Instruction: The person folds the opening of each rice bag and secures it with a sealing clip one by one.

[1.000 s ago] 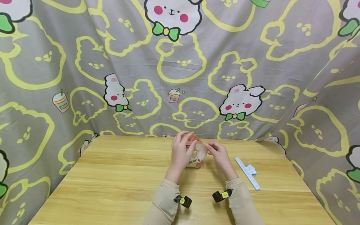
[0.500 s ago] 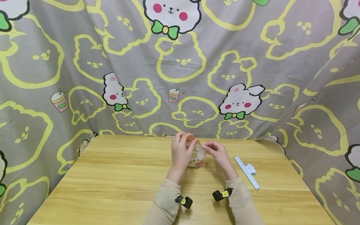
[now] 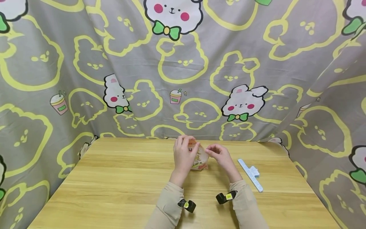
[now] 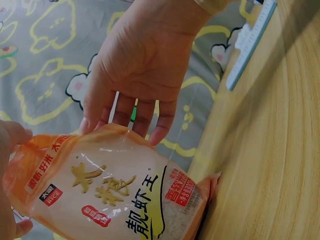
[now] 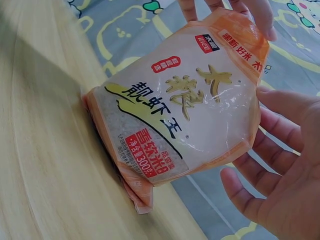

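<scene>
Head view: a printed bag of rice (image 3: 200, 159) is upright at the far part of the wood-grain desk (image 3: 114, 181), between the two hands; the left hand (image 3: 183, 156) grips its upper left part, thumb in front; the right hand (image 3: 221, 156) is at its right edge, thumb and forefinger brought together there; a pale blue clip (image 3: 252, 175) lies on the desk, to the right of the right hand; a grey patterned curtain (image 3: 194, 92) hangs behind.

Left wrist view: the left hand, cut by the frame, holds the orange top of the bag; the right hand's thumb meets the bag's edge, its other fingers extending beyond.

Right wrist view: the right hand's grip is nearly closed at thumb and forefinger on the bag's edge, remaining fingers loosely spread; the left hand's grip is closed about the top; the bag's lower edge is at the desk.
</scene>
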{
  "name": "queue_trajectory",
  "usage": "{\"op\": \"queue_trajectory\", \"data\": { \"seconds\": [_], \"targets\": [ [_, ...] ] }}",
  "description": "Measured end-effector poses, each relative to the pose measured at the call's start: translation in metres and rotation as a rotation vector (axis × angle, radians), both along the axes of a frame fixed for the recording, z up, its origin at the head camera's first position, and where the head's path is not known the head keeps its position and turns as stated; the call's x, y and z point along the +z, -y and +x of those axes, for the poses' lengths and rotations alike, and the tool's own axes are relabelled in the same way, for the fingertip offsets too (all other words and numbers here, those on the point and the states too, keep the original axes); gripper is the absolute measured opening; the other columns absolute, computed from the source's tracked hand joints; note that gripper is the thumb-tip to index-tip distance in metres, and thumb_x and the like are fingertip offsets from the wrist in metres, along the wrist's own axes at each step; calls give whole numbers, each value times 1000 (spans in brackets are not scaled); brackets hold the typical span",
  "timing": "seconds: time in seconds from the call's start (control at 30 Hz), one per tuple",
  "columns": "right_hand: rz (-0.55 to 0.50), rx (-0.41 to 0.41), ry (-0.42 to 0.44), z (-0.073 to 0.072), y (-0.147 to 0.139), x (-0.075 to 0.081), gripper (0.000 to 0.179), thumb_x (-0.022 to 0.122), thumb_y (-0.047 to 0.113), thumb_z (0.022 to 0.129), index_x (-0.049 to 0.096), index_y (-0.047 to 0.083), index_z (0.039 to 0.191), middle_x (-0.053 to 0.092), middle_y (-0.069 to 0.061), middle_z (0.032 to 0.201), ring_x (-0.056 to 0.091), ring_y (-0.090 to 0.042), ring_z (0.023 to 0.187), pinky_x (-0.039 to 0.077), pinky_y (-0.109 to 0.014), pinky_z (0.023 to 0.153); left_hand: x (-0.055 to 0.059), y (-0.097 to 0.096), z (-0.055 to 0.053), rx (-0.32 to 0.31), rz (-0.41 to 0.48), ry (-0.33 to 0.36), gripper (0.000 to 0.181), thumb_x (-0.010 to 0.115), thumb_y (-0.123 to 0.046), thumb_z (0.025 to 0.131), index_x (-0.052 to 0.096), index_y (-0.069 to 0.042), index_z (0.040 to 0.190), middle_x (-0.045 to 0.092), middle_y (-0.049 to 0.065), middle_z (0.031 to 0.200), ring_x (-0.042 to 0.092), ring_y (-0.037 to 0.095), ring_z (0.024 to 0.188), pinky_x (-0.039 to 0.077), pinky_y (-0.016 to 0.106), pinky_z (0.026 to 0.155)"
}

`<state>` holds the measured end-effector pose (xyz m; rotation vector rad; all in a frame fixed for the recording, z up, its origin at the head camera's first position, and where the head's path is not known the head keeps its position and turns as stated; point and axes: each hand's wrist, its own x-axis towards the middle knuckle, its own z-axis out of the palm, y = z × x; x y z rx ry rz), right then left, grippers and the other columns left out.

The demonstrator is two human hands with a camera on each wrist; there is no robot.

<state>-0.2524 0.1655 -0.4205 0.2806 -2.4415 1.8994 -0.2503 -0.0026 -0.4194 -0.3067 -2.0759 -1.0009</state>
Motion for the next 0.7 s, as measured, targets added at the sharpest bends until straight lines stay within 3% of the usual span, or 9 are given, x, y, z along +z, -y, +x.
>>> {"op": "queue_trajectory", "data": {
  "seconds": [0.27, 0.5, 0.7],
  "targets": [
    [14, 7, 0, 3, 1, 4, 21, 64, 8, 93, 62, -10, 104, 65, -3, 92, 58, -2, 83, 50, -22, 80, 1, 1, 0, -5, 5, -21, 22, 77, -18, 81, 66, -12, 99, 61, 6, 102, 57, 23, 96, 47, 44, 86],
    [-4, -2, 12, -16, -5, -21, 22, 67, 11, 92, 64, -6, 105, 66, -6, 96, 59, -4, 85, 50, -22, 81, 1, 3, -1, -30, 8, 0, 23, 75, -15, 82, 66, -12, 103, 61, 7, 101, 58, 23, 96, 48, 43, 87],
    [35, -19, -25, -19, -5, -27, 25, 69, 16, 91, 65, -2, 107, 67, -9, 100, 59, -6, 87, 50, -23, 81, 1, 4, -3, -54, 1, 19, 21, 73, -15, 86, 67, -12, 106, 60, 7, 101, 58, 22, 96, 50, 38, 85]
  ]
}}
